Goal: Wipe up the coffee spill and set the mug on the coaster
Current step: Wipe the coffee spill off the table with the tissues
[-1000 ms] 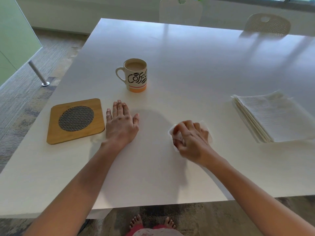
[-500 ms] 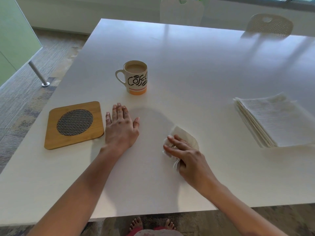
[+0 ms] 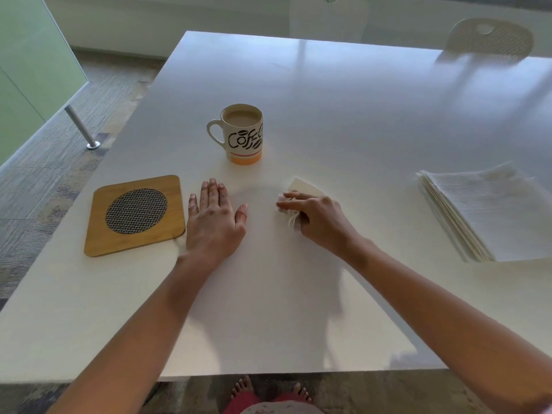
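My right hand (image 3: pixel 316 216) grips a crumpled napkin (image 3: pixel 304 186) on the worktop (image 3: pixel 328 100) just near-right of the mug (image 3: pixel 243 135), my left hand (image 3: pixel 213 216) lies flat and open near-left of it, nearer its handle, and the coaster (image 3: pixel 136 215) sits unoccupied farther left.

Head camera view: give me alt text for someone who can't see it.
A person's right hand holds a crumpled white napkin against a white table, while the left hand lies flat beside a wooden coaster. A mug of coffee stands beyond the hands, off the coaster; a napkin stack sits at the right.
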Demonstrator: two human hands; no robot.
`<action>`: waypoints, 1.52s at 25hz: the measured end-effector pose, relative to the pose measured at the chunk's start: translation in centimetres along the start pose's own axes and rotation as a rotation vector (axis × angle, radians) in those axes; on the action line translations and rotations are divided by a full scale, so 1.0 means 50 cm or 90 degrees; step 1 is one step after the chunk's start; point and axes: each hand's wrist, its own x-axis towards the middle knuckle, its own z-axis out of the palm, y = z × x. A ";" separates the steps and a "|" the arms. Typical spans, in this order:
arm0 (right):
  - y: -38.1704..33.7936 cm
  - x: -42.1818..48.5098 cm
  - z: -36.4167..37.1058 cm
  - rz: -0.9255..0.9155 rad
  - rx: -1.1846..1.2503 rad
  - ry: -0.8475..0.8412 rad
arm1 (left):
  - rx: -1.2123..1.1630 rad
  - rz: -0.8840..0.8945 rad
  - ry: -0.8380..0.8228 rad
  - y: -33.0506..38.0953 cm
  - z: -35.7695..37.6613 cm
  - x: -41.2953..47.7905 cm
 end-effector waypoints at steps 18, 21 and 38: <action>-0.044 -0.145 -0.079 0.275 -0.079 -0.099 | 0.002 0.000 0.010 0.003 -0.001 -0.001; -0.084 -0.137 -0.074 0.257 -0.053 -0.173 | 0.002 0.003 0.008 0.002 0.000 -0.001; 0.016 0.065 -0.060 0.136 -0.279 0.250 | -0.011 0.008 0.015 0.001 -0.003 -0.003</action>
